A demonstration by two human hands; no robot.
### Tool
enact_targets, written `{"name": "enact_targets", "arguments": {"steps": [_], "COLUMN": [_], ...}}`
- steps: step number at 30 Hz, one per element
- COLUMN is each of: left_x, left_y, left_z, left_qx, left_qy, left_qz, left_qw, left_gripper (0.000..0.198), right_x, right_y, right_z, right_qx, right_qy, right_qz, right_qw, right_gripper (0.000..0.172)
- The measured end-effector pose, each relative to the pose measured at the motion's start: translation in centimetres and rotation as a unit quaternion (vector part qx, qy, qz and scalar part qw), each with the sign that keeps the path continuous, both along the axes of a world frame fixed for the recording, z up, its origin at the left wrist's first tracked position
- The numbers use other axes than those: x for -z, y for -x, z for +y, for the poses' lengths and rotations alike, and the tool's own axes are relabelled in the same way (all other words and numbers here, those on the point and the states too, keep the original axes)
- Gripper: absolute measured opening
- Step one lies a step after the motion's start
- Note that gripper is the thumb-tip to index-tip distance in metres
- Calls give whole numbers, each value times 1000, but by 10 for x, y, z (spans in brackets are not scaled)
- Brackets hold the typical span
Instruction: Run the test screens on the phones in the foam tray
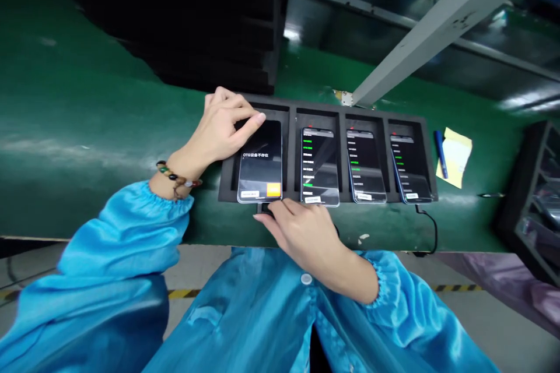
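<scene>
A black foam tray (292,145) holds a row of several phones, one per compartment. My left hand (227,123) rests at the upper left corner of the leftmost phone (260,172), its thumb over the top edge and its other fingers curled on the tray's rim. That phone shows white text and an orange block. My right hand (306,233) is at the phone's lower edge, fingers bent together around a dark connector that is mostly hidden. Lists in white and green show on the second phone (320,169), the third phone (366,169) and the rightmost phone (410,172).
A blue pen (441,154) lies on yellow paper (458,157) right of the tray. A black cable (436,233) runs from the rightmost phone. A grey metal post (406,52) rises behind, near a large black object (219,17). A dark rack (531,198) stands far right.
</scene>
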State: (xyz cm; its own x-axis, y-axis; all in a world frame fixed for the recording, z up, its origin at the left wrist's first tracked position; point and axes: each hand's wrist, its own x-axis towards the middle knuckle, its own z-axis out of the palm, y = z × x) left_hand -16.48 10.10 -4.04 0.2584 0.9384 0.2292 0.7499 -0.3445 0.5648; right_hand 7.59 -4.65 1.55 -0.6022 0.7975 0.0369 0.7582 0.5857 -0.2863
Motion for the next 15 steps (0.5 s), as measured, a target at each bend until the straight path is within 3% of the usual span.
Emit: {"name": "enact_targets", "arguments": {"steps": [3,7,10,15], "left_x": [-2,-3,-2,0], "left_y": [1,1,1,2], "left_z": [-1,-2,-3,-3], "left_qx": [-12,-9,-14,-23], "left_qy": [3,4,1,3], "left_qz": [-3,-5,-7,-5], "left_qw": [1000,1000,1000,1000], "left_gripper": [54,56,56,59], "right_x": [-9,-9,4,29], "right_y": [-36,-77,-82,-65], "right_z": [-11,-29,-34,-28], "right_qx": [35,139,158,172], "right_qy": [-108,-128,-128,-106], "right_qz": [99,24,-20,9], "right_qw": [989,982,979,979], "right_gripper": [37,42,52,45]}}
